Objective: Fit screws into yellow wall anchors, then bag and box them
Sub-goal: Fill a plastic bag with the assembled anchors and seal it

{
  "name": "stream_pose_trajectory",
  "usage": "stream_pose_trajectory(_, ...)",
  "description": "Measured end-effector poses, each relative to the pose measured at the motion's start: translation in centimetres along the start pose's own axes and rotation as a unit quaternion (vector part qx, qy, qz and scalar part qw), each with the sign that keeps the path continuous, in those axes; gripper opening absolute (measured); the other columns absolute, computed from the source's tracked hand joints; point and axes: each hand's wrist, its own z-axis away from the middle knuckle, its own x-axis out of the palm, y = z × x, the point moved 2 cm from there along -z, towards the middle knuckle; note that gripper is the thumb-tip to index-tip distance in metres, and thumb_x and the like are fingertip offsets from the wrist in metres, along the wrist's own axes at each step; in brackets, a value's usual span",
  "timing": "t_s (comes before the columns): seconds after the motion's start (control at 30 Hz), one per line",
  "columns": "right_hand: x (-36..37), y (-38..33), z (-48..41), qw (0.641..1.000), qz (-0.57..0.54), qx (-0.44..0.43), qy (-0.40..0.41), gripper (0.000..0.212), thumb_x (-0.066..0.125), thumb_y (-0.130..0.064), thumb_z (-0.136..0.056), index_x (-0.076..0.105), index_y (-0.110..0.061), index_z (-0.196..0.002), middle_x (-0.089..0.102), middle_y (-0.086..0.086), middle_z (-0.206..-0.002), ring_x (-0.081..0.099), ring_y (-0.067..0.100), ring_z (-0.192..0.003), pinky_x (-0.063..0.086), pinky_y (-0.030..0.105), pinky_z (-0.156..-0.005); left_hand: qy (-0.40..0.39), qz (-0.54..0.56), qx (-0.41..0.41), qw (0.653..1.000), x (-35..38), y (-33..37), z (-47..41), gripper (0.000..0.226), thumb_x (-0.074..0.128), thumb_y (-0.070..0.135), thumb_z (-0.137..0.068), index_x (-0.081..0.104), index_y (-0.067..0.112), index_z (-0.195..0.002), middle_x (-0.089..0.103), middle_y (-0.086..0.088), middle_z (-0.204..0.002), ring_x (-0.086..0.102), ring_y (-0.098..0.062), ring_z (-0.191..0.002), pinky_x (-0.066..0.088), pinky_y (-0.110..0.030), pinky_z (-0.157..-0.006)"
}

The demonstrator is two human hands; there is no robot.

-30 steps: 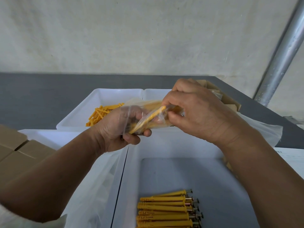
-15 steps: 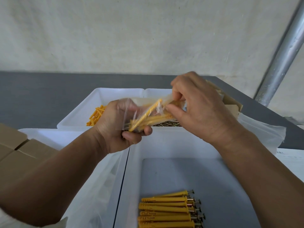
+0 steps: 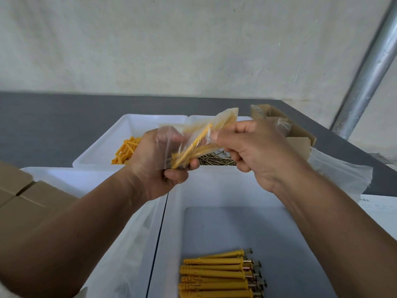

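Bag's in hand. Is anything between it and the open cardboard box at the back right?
The left hand and the right hand both grip the zip bag, so nothing separates them from it. Toward the cardboard box, only the right hand itself lies in the line, and loose clear plastic sits at the box's opening.

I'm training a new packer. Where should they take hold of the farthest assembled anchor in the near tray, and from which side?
Pinch the anchor across its yellow sleeve near the middle, coming from above. It lies at the row's far edge, screw head pointing right; neighbours crowd its near side, while the tray floor beyond is bare, probably leaving finger room.
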Motion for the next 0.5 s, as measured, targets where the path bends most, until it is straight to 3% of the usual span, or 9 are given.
stream_pose_trajectory(0.13, -0.04, -0.09, 0.08, 0.999, 0.002, 0.029, -0.013, 0.025, 0.073, -0.018, -0.076, 0.063, -0.018, -0.054, 0.059, -0.001, -0.055, 0.05, 0.009, -0.046, 0.035, 0.019, -0.038, 0.021, -0.009, 0.014, 1.0, 0.18, -0.16, 0.04, 0.052, 0.055, 0.017, -0.056, 0.062, 0.005, -0.106, 0.061, -0.006, -0.085, 0.052, -0.017, -0.059, 0.026, -0.013, -0.031)
stream_pose_trajectory(0.23, 0.0, -0.26, 0.13, 0.998, -0.03, 0.042, -0.046, 0.016, 0.064, -0.009, -0.078, 0.066, -0.012, -0.063, 0.066, 0.004, -0.064, 0.058, 0.013, -0.054, 0.042, 0.02, -0.042, 0.046, -0.02, 0.02, 0.999, 0.2, -0.1, -0.04, 0.034, 0.049, 0.01, -0.058, 0.066, 0.006, -0.087, 0.061, -0.007, -0.08, 0.052, -0.017, -0.057, 0.022, -0.013, -0.032)
stream_pose_trajectory(0.37, -0.02, -0.31, 0.15, 0.992, -0.087, 0.044, -0.083, 0.029, 0.056, 0.001, -0.078, 0.061, -0.017, -0.056, 0.062, 0.01, -0.07, 0.055, 0.014, -0.054, 0.043, 0.02, -0.043, 0.052, -0.046, 0.023, 0.997, 0.1, -0.11, -0.19, 0.037, 0.042, 0.005, -0.061, 0.067, 0.006, -0.089, 0.06, -0.008, -0.084, 0.051, -0.016, -0.058, 0.023, -0.013, -0.032)
stream_pose_trajectory(0.5, -0.18, -0.4, 0.23, 0.991, -0.084, 0.049, -0.093, 0.033, 0.059, 0.002, -0.077, 0.058, -0.019, -0.052, 0.06, 0.012, -0.07, 0.053, 0.013, -0.052, 0.041, 0.02, -0.042, 0.001, -0.068, 0.009, 0.998, 0.2, 0.01, -0.16, 0.034, 0.045, 0.003, -0.06, 0.074, 0.012, -0.076, 0.064, -0.005, -0.083, 0.053, -0.014, -0.06, 0.025, -0.013, -0.032)
